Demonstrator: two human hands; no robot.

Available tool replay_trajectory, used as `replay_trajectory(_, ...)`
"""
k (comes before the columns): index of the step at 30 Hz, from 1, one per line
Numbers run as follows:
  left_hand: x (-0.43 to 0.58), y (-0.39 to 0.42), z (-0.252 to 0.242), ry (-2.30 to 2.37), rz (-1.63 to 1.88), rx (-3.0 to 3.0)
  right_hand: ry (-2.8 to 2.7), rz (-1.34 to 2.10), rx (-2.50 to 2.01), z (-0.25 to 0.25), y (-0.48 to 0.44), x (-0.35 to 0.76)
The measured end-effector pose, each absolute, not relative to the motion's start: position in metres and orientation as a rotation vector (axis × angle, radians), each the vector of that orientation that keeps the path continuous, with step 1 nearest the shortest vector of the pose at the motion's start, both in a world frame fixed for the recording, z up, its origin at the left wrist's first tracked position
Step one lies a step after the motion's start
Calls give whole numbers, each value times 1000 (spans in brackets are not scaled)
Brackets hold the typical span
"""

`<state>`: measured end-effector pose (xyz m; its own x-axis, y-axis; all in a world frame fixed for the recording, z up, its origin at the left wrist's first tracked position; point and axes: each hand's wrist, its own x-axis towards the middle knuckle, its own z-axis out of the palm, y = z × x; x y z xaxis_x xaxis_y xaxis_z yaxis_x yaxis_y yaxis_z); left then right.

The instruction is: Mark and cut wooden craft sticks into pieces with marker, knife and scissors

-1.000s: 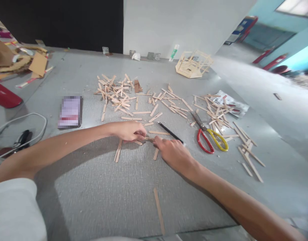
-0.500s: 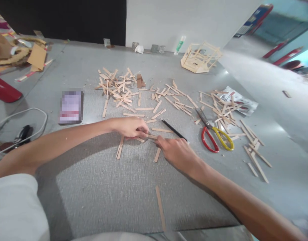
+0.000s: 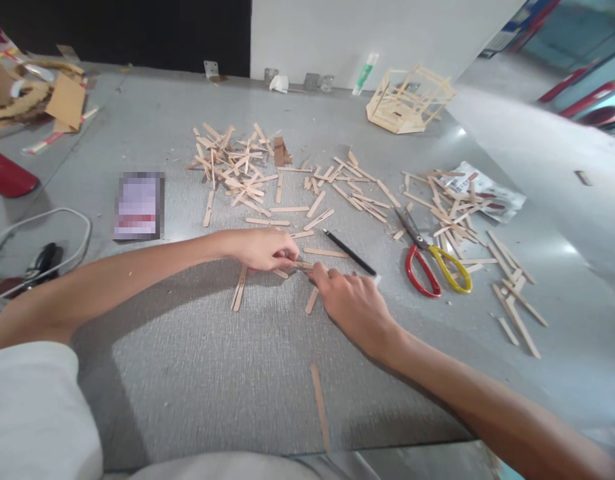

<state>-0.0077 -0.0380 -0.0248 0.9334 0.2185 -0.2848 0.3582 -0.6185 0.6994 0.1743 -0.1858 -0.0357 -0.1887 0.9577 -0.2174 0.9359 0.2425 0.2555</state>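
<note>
Between my two hands runs a wooden craft stick (image 3: 303, 265) with dark marks on its face. My left hand (image 3: 267, 249) pinches its left end, and my right hand (image 3: 351, 299) grips the right end between thumb and fingers. Below the left hand lie crossed craft sticks (image 3: 239, 290), partly covered by it. Another craft stick (image 3: 312, 301) sticks out from under the right hand. A black pen (image 3: 350, 253) rests just beyond the right hand, beside a loose craft stick (image 3: 326, 253).
Scissors (image 3: 423, 257) with red and yellow handles lie open at the right. Loose stick piles (image 3: 232, 163) spread across the back. A stick-built frame (image 3: 407, 103) stands far right, near a green-white tube (image 3: 366, 73). A blurred phone (image 3: 138, 205) and a cable (image 3: 82, 215) lie left.
The view has shifted slightly, so most things appear a little higher. Both hands keep hold of the craft stick with hardly any movement.
</note>
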Motion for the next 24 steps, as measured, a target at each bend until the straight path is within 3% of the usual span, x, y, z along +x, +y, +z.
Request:
replay_trajectory(14, -5, -39, -22, 379, -185, 2263, 2182, 489, 1737, -38, -186, 166)
replay_trajectory(24, -9, -38, -23, 424, -194, 2202, 2145, 267, 1819, -40, -184, 166)
